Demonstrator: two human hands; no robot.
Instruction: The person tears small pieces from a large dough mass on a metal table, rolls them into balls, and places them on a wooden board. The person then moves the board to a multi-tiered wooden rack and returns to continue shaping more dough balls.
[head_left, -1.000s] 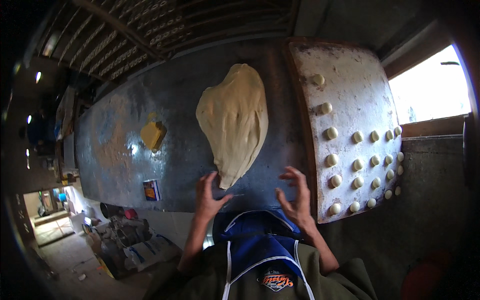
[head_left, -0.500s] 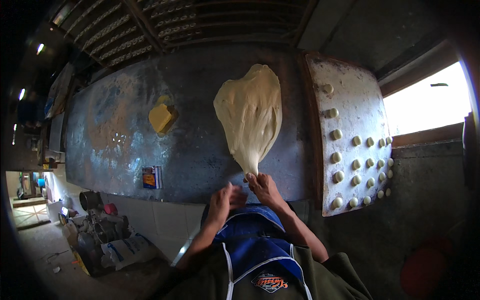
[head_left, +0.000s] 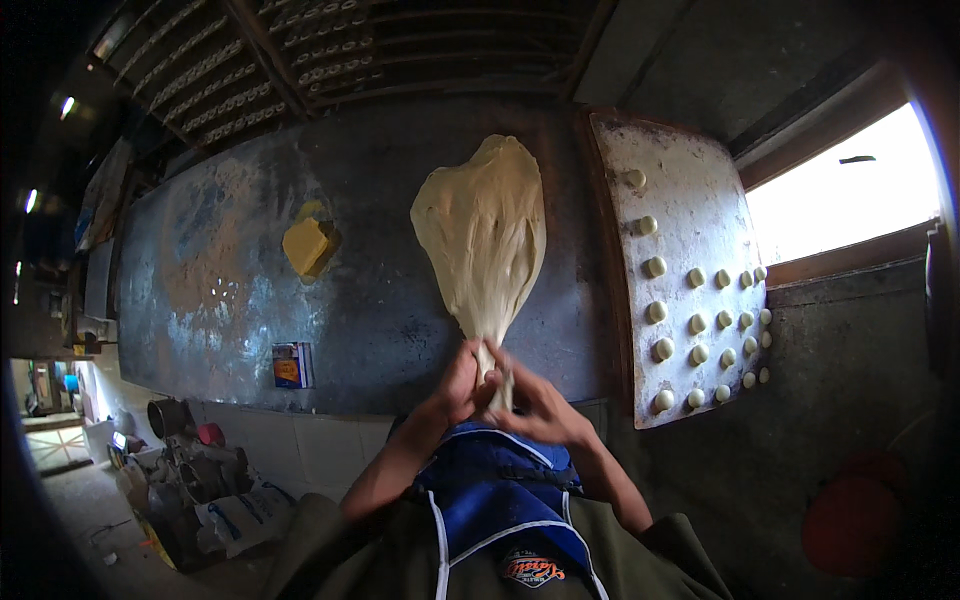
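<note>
A large sheet of pale, stretchy dough point(head_left: 480, 220) lies on the dark worktop. It is broad at the far end and narrows to a twisted neck at the near edge. My left hand point(head_left: 461, 384) is closed round this neck. On the other side, my right hand point(head_left: 538, 402) has its fingers curled about the short tail of dough that comes out toward my apron. Its fingertips are slightly smeared by motion. Left of the dough, a yellow block point(head_left: 306, 246), perhaps butter or margarine, sits on the worktop.
To the right stands a worn metal tray point(head_left: 690, 180) with rows of small dough balls point(head_left: 657, 267). A small printed box point(head_left: 292, 365) lies near the front edge of the worktop point(head_left: 370, 320). Racks point(head_left: 330, 50) filled with small pieces line the back. Pots and sacks point(head_left: 240, 515) crowd the lower left.
My left hand, formerly free beside the dough, has moved in and closed on its neck. My right hand has shifted nearer to me, and a tail of dough now shows between the hands.
</note>
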